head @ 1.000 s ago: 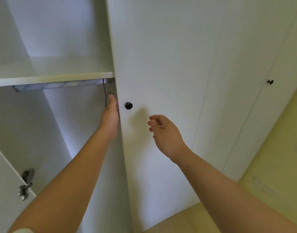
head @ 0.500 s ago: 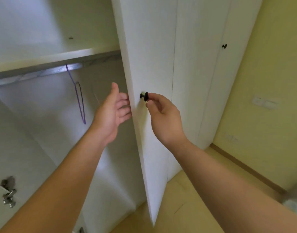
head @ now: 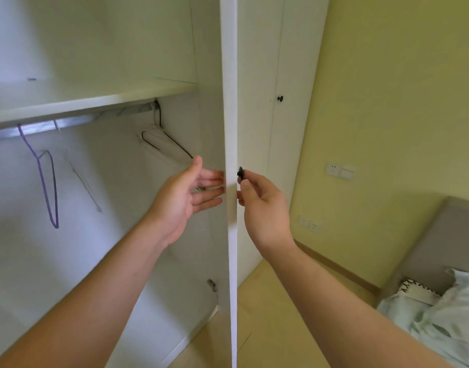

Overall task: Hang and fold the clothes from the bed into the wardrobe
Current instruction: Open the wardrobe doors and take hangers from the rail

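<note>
The right hand (head: 265, 205) has thumb and forefinger pinched together on the small black knob (head: 240, 173) of the wardrobe door (head: 229, 102), the other fingers loosely curled beneath. It's the obvious hold for swinging the door, which stands edge-on from where I watch. The left hand (head: 185, 197) is flat, fingers straight, their tips against the inner side of the door's edge, to my eye steadying the panel rather than gripping it. Inside the wardrobe (head: 108, 248) a metal rail (head: 42, 128) runs under a shelf (head: 95, 98). A purple hanger (head: 46, 187) hangs from it at the left and a bunch of white and black hangers (head: 164, 144) at the right end, all bare. The clothes (head: 445, 314), a pale green heap, lie crumpled on the bed (head: 440, 243) at lower right, well apart from the wardrobe and both hands. Nothing is hung or folded yet, so I'd say the wardrobe is being opened up before the first garment is fetched.
</note>
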Tool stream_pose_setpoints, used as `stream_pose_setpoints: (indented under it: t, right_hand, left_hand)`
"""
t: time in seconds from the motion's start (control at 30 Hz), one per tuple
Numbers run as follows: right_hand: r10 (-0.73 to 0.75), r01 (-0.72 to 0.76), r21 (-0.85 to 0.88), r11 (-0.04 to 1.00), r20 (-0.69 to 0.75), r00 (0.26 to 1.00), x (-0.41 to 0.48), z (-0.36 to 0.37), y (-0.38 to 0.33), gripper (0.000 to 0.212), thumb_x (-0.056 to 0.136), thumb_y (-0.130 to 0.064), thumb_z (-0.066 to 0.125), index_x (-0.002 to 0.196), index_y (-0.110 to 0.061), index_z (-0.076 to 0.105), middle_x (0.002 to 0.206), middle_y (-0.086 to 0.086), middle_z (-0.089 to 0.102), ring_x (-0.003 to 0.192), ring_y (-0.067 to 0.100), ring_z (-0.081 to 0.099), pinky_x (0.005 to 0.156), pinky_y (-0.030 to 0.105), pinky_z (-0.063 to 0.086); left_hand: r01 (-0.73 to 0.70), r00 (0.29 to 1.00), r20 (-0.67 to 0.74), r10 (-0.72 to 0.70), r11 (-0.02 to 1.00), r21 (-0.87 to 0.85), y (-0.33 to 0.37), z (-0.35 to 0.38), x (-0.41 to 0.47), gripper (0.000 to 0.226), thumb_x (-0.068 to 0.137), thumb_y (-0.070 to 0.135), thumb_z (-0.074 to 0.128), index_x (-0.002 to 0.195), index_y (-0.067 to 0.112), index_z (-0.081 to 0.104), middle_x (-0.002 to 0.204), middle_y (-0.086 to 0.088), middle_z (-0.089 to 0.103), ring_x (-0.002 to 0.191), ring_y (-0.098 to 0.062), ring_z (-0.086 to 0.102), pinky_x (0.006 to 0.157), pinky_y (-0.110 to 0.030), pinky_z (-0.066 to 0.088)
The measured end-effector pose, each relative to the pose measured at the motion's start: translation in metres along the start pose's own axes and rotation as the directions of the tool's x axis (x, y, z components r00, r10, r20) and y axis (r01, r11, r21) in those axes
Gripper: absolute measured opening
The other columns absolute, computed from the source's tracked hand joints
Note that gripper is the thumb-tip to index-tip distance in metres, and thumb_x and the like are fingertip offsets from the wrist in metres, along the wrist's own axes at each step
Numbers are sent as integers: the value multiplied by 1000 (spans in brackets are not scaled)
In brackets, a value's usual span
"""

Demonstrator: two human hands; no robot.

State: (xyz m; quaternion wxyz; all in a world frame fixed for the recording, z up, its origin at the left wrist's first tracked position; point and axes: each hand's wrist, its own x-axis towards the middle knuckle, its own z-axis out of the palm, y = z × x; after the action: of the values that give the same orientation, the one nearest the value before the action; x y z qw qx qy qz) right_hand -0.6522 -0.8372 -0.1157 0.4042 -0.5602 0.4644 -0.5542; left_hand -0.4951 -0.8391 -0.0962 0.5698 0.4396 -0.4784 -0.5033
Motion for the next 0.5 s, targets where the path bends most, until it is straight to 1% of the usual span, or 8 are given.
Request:
stream_pose_setpoints:
  t: [0.07,0.1,0.17,0.27,0.3,0.37,0.43,0.5]
  right_hand:
    - [12,-12,-33,999,-12,1000,7,-19,0,32,102,-32,49,131,-31,64,97,-11,72,83,-2,64,83,18,54]
    - [18,-19,-48,999,-18,1000,12,-29,-1,32,102,-32,49,130,-30,65,92,-8,72,78,-2,62,77,17,53]
    - [37,-40,-60,997,-37,999,22,-49,-1,29,100,-32,49,121,-29,68,86,-12,71,75,-3,61,74,16,50]
    - [51,-56,-70,996,-66,997,39,-76,2,24,99,-30,49,108,-25,71,65,-18,58,57,-3,50,58,11,43]
    - [55,-60,-78,995,-74,996,45,-83,4,24,99,-29,49,105,-20,71,62,-19,55,55,-1,48,56,13,41]
    - [65,-73,-92,993,-82,994,55,-97,9,25,98,-26,49,97,-9,68,65,-12,53,58,5,44,59,22,38]
    - [74,-81,-97,992,-77,994,66,-109,12,22,97,-24,49,90,-12,66,66,-10,53,58,7,44,58,23,38]
    - [74,-81,-98,992,-73,995,79,-119,15,19,98,-25,48,94,-20,66,74,-14,60,65,5,52,61,21,41]
  left_hand:
    - [30,999,23,-30,999,-21,-1,19,8,56,104,48,41,116,1,69,115,-15,73,106,-30,72,97,-44,56]
    - [52,998,35,-51,998,-40,-2,28,12,56,104,48,42,117,1,69,117,-15,72,108,-30,71,99,-44,55]
    - [105,992,72,-99,991,-82,-5,47,20,55,103,49,44,121,2,68,124,-14,70,112,-28,70,103,-43,52]
    - [162,982,121,-147,979,-127,-10,75,33,56,103,49,44,128,4,65,130,-11,67,119,-24,67,110,-41,47]
    - [173,980,125,-156,975,-138,-11,84,37,56,103,49,44,130,4,64,131,-10,67,120,-23,65,111,-41,45]
    - [188,977,127,-169,970,-155,-13,100,47,57,103,49,44,135,5,61,132,-10,67,123,-23,64,114,-41,43]
    - [198,975,138,-176,966,-168,-16,113,57,58,103,50,42,139,6,57,135,-10,65,126,-22,61,116,-41,40]
    - [207,971,158,-181,964,-168,-19,123,66,59,104,51,40,141,7,56,139,-10,62,129,-21,59,118,-40,37]
